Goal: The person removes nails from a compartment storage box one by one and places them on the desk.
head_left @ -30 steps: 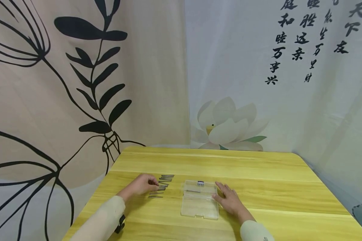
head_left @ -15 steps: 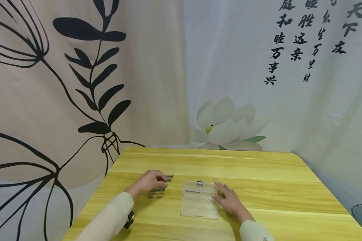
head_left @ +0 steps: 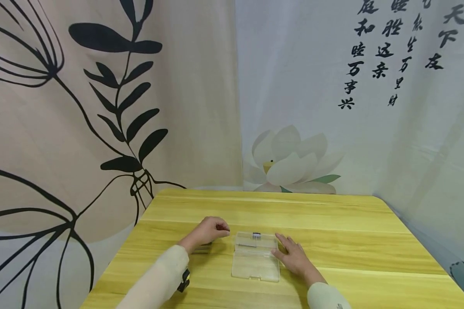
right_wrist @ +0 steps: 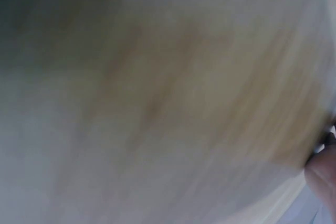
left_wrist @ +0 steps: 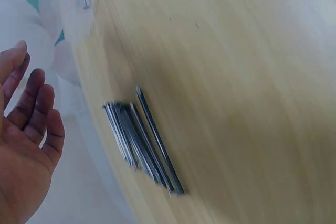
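Observation:
A clear plastic box (head_left: 256, 267) lies with its lid open on the table, a single nail (head_left: 247, 245) in its far half. My right hand (head_left: 294, 255) rests along the box's right edge, fingers extended. My left hand (head_left: 209, 229) hovers left of the box's far corner, thumb and index fingertips together. I cannot tell whether a nail is between them; none shows. Below that hand, several dark metal nails (left_wrist: 144, 145) lie side by side, partly hidden by the wrist in the head view. The right wrist view is mostly blurred, with a thumb (right_wrist: 323, 174) at its right edge.
The wooden table (head_left: 332, 223) reaches back to a patterned cloth backdrop (head_left: 201, 107). A small dark label (head_left: 257, 235) sits at the box's far edge. A black wrist strap (head_left: 184, 281) is on the left sleeve.
My left hand has moved right and slightly away, from over the row of nails to near the box. The right hand and the box have stayed in place.

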`<state>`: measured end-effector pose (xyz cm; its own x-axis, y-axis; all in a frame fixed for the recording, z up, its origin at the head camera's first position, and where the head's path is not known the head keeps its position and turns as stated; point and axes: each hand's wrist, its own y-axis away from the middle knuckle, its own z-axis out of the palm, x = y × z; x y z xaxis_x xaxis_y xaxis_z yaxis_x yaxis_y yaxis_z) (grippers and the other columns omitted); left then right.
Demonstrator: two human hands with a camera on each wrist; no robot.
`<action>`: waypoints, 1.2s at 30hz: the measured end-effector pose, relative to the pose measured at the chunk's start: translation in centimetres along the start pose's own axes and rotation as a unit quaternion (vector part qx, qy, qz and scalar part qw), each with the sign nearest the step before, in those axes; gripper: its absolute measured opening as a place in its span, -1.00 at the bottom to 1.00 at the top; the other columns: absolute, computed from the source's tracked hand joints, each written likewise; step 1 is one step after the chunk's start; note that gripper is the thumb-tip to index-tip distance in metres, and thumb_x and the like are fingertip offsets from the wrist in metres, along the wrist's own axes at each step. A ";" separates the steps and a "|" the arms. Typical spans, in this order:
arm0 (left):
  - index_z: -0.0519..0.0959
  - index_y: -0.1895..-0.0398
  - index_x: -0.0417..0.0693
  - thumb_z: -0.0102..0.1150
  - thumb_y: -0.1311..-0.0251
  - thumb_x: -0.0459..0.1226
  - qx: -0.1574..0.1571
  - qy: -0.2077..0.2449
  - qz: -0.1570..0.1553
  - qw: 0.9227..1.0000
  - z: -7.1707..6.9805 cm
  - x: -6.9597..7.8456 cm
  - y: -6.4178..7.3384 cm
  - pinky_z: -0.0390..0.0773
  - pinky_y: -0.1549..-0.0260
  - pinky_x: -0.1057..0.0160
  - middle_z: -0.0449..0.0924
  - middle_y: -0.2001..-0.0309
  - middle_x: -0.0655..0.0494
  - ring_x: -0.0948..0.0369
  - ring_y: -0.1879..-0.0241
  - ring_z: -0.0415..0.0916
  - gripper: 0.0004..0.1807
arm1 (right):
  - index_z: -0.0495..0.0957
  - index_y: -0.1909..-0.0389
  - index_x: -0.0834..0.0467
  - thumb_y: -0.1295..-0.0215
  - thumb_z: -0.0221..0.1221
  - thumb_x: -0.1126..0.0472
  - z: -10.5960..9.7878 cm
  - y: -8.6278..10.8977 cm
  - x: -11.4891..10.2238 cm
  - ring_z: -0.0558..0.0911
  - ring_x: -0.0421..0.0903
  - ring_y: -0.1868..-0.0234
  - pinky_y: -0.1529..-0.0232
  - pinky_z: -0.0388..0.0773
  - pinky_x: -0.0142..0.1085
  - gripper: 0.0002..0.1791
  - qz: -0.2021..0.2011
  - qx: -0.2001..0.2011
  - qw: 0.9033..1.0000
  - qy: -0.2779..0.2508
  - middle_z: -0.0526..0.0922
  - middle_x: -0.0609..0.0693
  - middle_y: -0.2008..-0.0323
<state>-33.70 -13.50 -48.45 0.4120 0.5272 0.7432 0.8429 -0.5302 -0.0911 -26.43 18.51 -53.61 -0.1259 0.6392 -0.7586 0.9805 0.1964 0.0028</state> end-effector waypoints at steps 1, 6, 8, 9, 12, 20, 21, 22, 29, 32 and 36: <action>0.69 0.21 -0.18 0.25 -0.33 -0.29 0.001 0.000 0.002 1.000 0.3 0.1 -0.2 0.52 0.34 0.22 0.61 0.28 0.19 0.24 0.33 0.49 -0.88 | 0.16 -0.52 0.16 -0.47 0.10 -0.04 0.0 0.0 0.0 -0.06 0.34 -0.50 -0.38 -0.38 0.29 -0.28 0.000 0.000 1.000 -0.001 0.14 0.30 -0.47; 0.70 0.21 -0.13 0.27 -0.32 -0.29 0.004 -0.006 0.001 1.000 1.6 0.7 -1.0 0.51 0.30 0.21 0.60 0.27 0.22 0.24 0.30 0.48 -0.90 | 0.15 -0.52 0.14 -0.47 0.10 -0.05 0.0 -0.1 0.1 -0.07 0.33 -0.50 -0.37 -0.38 0.29 -0.28 0.004 -0.003 1.000 0.000 0.14 0.30 -0.47; 0.71 0.21 -0.10 0.27 -0.32 -0.26 0.002 -0.006 -0.005 1.000 2.0 1.0 -1.2 0.51 0.29 0.22 0.58 0.27 0.23 0.24 0.29 0.48 -0.89 | 0.16 -0.52 0.13 -0.47 0.10 -0.05 0.0 -0.1 0.0 -0.07 0.33 -0.50 -0.37 -0.38 0.30 -0.28 0.004 -0.002 1.000 0.000 0.14 0.30 -0.47; 0.71 0.22 -0.09 0.28 -0.31 -0.26 0.001 -0.005 -0.005 1.000 2.2 1.1 -1.3 0.51 0.29 0.21 0.58 0.27 0.23 0.23 0.29 0.48 -0.90 | 0.16 -0.52 0.14 -0.47 0.10 -0.05 -0.1 -0.1 0.0 -0.07 0.33 -0.50 -0.37 -0.38 0.29 -0.29 0.004 -0.001 1.000 0.000 0.14 0.30 -0.47; 0.71 0.23 -0.04 0.29 -0.31 -0.24 -0.004 -0.011 -0.005 1.000 2.8 1.2 -1.5 0.51 0.29 0.23 0.57 0.28 0.25 0.23 0.28 0.48 -0.91 | 0.16 -0.52 0.14 -0.47 0.10 -0.03 -0.1 -0.2 -0.1 -0.05 0.33 -0.50 -0.39 -0.37 0.27 -0.29 0.002 0.000 1.000 0.003 0.15 0.29 -0.47; 0.71 0.24 -0.06 0.30 -0.29 -0.27 -0.004 -0.024 0.012 1.000 3.9 1.6 -2.2 0.51 0.26 0.24 0.57 0.24 0.24 0.23 0.25 0.49 -0.93 | 0.17 -0.51 0.14 -0.48 0.10 -0.02 -0.1 -0.3 -0.1 -0.04 0.32 -0.50 -0.40 -0.37 0.25 -0.30 0.000 0.003 1.000 0.010 0.17 0.28 -0.46; 0.71 0.25 -0.07 0.30 -0.28 -0.28 -0.004 -0.024 0.014 1.000 4.0 1.7 -2.3 0.51 0.25 0.24 0.58 0.24 0.23 0.23 0.24 0.49 -0.93 | 0.17 -0.51 0.14 -0.47 0.10 -0.02 -0.1 -0.4 0.0 -0.04 0.32 -0.50 -0.40 -0.37 0.25 -0.30 0.000 0.003 1.000 0.011 0.17 0.28 -0.46; 0.71 0.25 -0.08 0.31 -0.27 -0.29 -0.004 -0.025 0.016 1.000 4.1 1.7 -2.4 0.51 0.25 0.24 0.58 0.23 0.22 0.23 0.24 0.50 -0.93 | 0.17 -0.51 0.14 -0.48 0.10 -0.02 -0.1 -0.3 0.0 -0.04 0.32 -0.50 -0.40 -0.37 0.24 -0.30 0.000 0.003 1.000 0.011 0.17 0.28 -0.46; 0.73 0.28 -0.07 0.33 -0.26 -0.30 -0.015 -0.044 0.019 0.999 4.8 1.5 -2.8 0.53 0.13 0.20 0.58 0.21 0.23 0.20 0.14 0.52 -0.95 | 0.17 -0.51 0.15 -0.48 0.10 -0.01 0.0 -0.3 0.0 -0.04 0.32 -0.50 -0.40 -0.38 0.24 -0.31 -0.002 0.004 1.000 0.009 0.17 0.28 -0.46; 0.73 0.28 -0.09 0.32 -0.26 -0.31 -0.016 -0.047 0.020 0.999 5.0 1.4 -2.9 0.53 0.09 0.18 0.58 0.21 0.23 0.20 0.13 0.52 -0.95 | 0.17 -0.52 0.15 -0.48 0.10 -0.01 0.0 -0.2 0.0 -0.04 0.33 -0.50 -0.39 -0.38 0.25 -0.31 0.000 0.003 1.000 0.006 0.16 0.28 -0.46; 0.74 0.28 -0.09 0.33 -0.25 -0.32 -0.020 -0.051 0.022 0.998 5.4 1.4 -3.0 0.52 0.11 0.21 0.58 0.24 0.25 0.23 0.16 0.51 -0.95 | 0.16 -0.52 0.15 -0.47 0.10 -0.01 -0.1 -0.1 0.0 -0.04 0.33 -0.50 -0.39 -0.37 0.26 -0.30 0.000 0.004 1.000 0.006 0.16 0.29 -0.46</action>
<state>-33.82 -7.58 -50.67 0.4834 0.5666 0.6672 0.8097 -0.5791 -0.0948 -26.59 18.53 -53.60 -0.1272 0.6486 -0.7504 0.9817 0.1904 -0.0019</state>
